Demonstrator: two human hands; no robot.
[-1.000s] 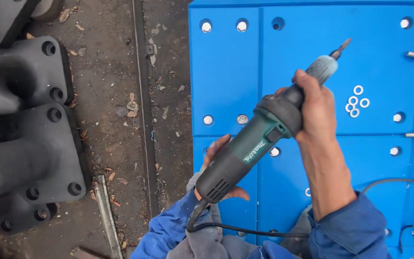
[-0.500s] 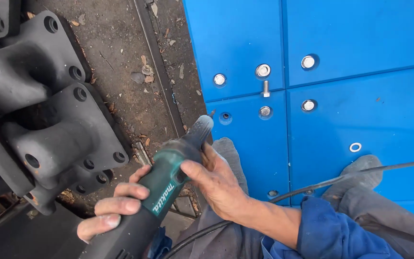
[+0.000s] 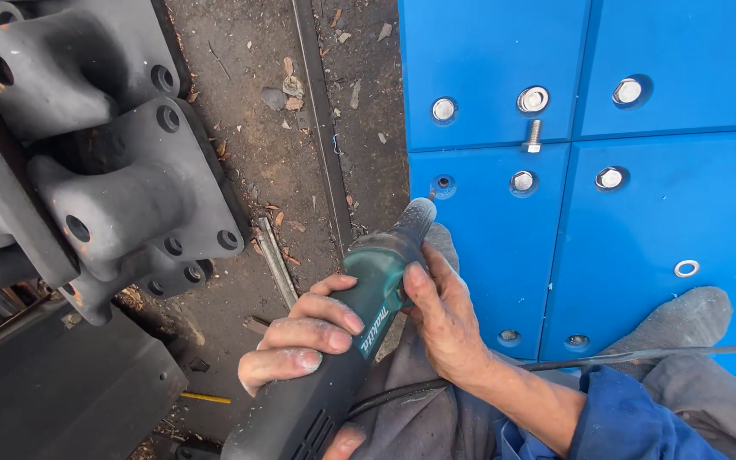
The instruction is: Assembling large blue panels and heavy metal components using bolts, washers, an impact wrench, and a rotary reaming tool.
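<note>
Green die grinder (image 3: 359, 341) is gripped by both: left hand (image 3: 304, 336) wrapped round the body, right hand (image 3: 445, 319) closed on the neck, nose at the blue panel (image 3: 487, 247) edge. Likely repositioning; steadier aim needed next.

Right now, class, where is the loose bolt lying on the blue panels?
In the head view the loose bolt lies upper right of centre, across the seam between blue panels, just below a washered bolt head and above another one.

Probably an industrial yard or workshop, dark cast-metal flanged parts (image 3: 121, 170), bolted blue panels (image 3: 666, 196), debris-strewn dirt floor (image 3: 300, 153)
</note>
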